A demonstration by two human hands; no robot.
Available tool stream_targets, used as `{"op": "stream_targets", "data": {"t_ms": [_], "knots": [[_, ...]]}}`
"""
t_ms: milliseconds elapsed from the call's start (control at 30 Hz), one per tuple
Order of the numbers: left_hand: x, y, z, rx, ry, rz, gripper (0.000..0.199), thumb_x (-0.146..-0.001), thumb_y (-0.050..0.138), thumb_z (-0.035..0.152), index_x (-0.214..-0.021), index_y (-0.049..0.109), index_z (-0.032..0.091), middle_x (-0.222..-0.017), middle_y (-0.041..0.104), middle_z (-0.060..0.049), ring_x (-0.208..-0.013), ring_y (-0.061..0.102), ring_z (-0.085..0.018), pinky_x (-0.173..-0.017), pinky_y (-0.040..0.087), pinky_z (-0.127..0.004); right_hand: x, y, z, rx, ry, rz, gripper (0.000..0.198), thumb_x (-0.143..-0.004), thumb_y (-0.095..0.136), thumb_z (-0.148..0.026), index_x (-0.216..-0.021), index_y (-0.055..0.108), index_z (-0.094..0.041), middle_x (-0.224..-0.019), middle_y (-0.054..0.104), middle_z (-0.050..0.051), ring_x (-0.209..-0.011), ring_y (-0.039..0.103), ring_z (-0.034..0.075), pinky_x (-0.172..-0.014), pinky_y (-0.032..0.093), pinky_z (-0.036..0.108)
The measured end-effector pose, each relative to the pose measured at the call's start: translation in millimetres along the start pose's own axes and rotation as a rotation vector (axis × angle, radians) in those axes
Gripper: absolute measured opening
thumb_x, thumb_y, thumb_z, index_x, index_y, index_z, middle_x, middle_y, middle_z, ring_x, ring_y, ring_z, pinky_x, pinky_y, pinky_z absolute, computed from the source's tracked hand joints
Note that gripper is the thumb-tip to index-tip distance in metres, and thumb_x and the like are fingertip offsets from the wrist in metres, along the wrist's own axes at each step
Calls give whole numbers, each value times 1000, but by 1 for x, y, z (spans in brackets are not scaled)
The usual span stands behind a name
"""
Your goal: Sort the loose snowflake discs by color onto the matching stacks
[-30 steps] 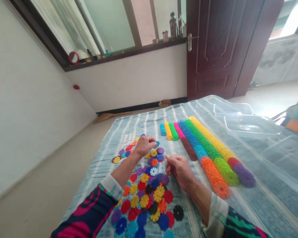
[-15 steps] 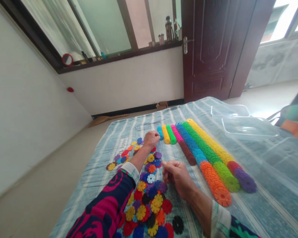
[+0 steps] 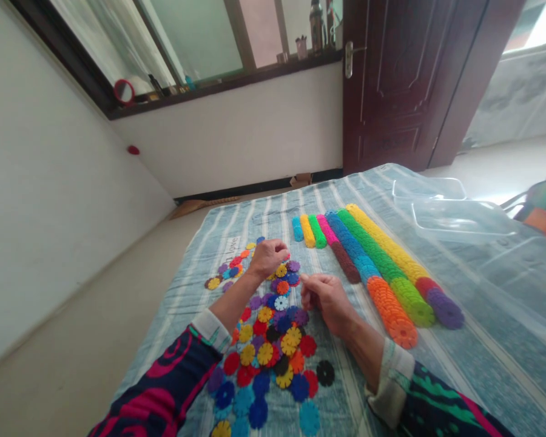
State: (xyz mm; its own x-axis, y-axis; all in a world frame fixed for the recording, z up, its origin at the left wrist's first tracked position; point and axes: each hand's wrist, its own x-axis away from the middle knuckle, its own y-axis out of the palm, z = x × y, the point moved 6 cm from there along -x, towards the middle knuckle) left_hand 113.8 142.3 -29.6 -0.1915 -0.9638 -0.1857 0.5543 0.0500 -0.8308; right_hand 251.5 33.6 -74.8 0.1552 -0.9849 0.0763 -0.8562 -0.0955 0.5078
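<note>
My left hand (image 3: 266, 258) rests knuckles-up on the far end of a spread of loose flower-shaped plastic discs (image 3: 273, 352) in many colours. Its fingers bend down onto them, and whether it grips one is hidden. My right hand (image 3: 328, 300) lies just right of the spread, fingers curled shut, thumb against forefinger. Past both hands lie rows of stacked discs (image 3: 377, 273): short light blue (image 3: 297, 229), yellow and green ones, then longer pink, blue-orange, green and yellow-red-purple ones. A smaller cluster of discs (image 3: 230, 270) lies to the left.
A striped blue-grey cloth (image 3: 437, 376) covers the table. Clear plastic boxes (image 3: 459, 218) stand at the far right. Beyond the table are a white wall, a dark wooden door (image 3: 391, 85) and a windowsill with bottles and cups (image 3: 300, 48).
My left hand reached out to the short light blue stack, then drew back onto the loose discs. My right hand stayed closed in about the same place.
</note>
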Motion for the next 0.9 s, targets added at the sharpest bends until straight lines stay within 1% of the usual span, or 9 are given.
{"op": "stream_targets", "data": {"t_ms": [67,200,267,333,467,567,733,800,900], "knots": [[29,-8,9,40,41,-75,17,-77,59,27,-66,67,16,-62,61,1,-63,54,-12,-63,41,-24,0,-2,-1,10,0,1,44,-67,75,-56,-50,61,-17,-43,54,0,-41,47,10,-46,35,23],[97,-16,34,99,130,-321,18,-81,58,24,-67,66,16,-66,63,0,-64,55,-11,-65,42,-23,0,-4,0,23,6,2,42,-67,75,-55,-51,61,-18,-44,55,0,-41,47,10,-46,35,24],[132,-13,46,100,186,-454,15,-81,59,21,-69,67,17,-67,64,0,-66,56,-11,-66,42,-23,1,-4,-1,33,0,-1,42,-67,74,-55,-51,61,-18,-44,55,0,-42,47,10,-46,35,24],[163,-8,57,110,225,-544,15,-84,58,21,-73,68,17,-70,65,-1,-68,57,-12,-66,43,-22,2,-4,-2,45,-7,-7,42,-68,74,-54,-50,60,-19,-44,55,0,-42,47,10,-46,35,24],[204,8,75,21,370,-666,11,-85,62,24,-78,67,18,-74,64,-2,-70,56,-13,-64,40,-24,4,-3,-4,63,-14,-17,41,-68,73,-53,-50,60,-19,-45,55,0,-43,46,11,-47,35,25],[217,19,85,-112,460,-727,3,-83,66,23,-82,65,20,-81,64,-2,-74,56,-15,-62,38,-25,5,-3,-5,71,-14,-20,41,-69,72,-54,-50,60,-19,-45,55,0,-43,47,10,-47,35,25],[219,24,88,-250,432,-767,10,-79,69,23,-76,60,20,-84,63,-3,-75,55,-17,-60,37,-27,5,-2,-6,76,-20,-24,42,-70,72,-54,-50,60,-19,-46,55,0,-43,48,11,-47,35,25],[216,21,88,-206,392,-773,13,-76,71,20,-72,58,19,-82,62,-2,-75,54,-16,-61,37,-26,5,-1,-6,74,-25,-23,43,-71,72,-54,-51,61,-18,-46,55,0,-43,48,11,-47,35,24],[200,14,82,7,271,-797,16,-73,72,17,-65,59,17,-72,59,1,-71,54,-12,-62,38,-23,4,0,-4,67,-31,-20,43,-71,72,-54,-51,60,-18,-45,54,0,-43,47,10,-47,35,24]]}}
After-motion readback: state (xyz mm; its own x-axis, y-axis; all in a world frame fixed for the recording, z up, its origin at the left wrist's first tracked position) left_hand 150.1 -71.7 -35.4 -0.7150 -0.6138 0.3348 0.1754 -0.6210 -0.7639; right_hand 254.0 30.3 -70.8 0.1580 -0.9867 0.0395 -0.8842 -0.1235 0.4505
